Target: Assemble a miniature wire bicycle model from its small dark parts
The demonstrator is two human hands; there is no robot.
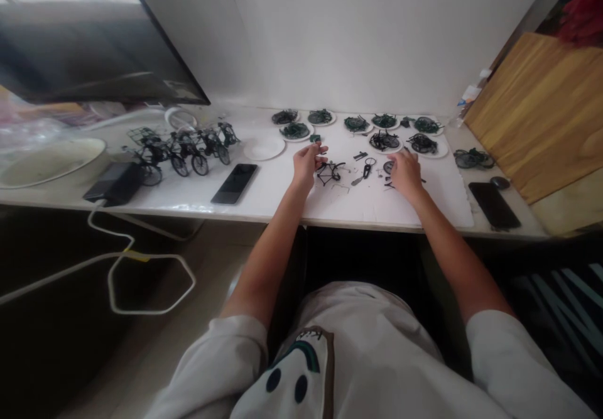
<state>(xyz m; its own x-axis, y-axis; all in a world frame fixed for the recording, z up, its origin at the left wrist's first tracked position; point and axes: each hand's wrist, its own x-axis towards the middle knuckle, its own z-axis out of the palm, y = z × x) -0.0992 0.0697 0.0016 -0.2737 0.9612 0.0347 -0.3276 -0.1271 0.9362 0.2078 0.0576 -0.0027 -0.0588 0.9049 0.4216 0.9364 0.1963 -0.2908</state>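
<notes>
My left hand is raised over the paper with its fingers bent together; what they hold, if anything, is too small to make out. Beside its thumb lies a black miniature bicycle frame. My right hand reaches down among small dark parts, fingers closed and their tips partly hidden. A small spoked wheel shows at those fingertips. Between the hands lie a black part with a ring, a short dark piece and thin wire-like bits. A small green piece sits just beyond my left hand.
White plates of dark parts, one a near plate, line the back. A bare plate, several model bicycles, a phone, a black box and a basin stand left. Another phone and a wooden board are right.
</notes>
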